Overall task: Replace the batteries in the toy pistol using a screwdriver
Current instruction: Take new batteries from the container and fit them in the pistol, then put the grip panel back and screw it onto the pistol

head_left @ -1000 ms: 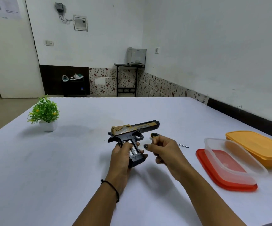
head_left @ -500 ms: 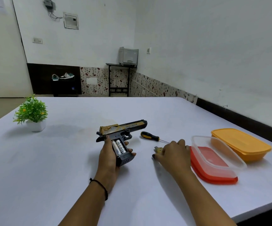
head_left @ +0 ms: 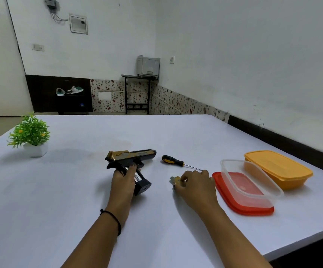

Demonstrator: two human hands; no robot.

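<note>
A black and gold toy pistol is held just above the white table, barrel pointing right. My left hand grips its handle, where silver batteries show in the open compartment. To the right, my right hand pinches a small gold battery cover at the table surface. A screwdriver with a black and yellow handle lies on the table behind my right hand, tip pointing right.
A clear container on a red lid sits right of my right hand, with a closed orange box behind it. A small potted plant stands at the far left. The table's near right edge is close.
My right hand moved away from the pistol to the right and down to the table, now pinching the gold cover. The screwdriver lies uncovered on the table. The left hand keeps holding the pistol.
</note>
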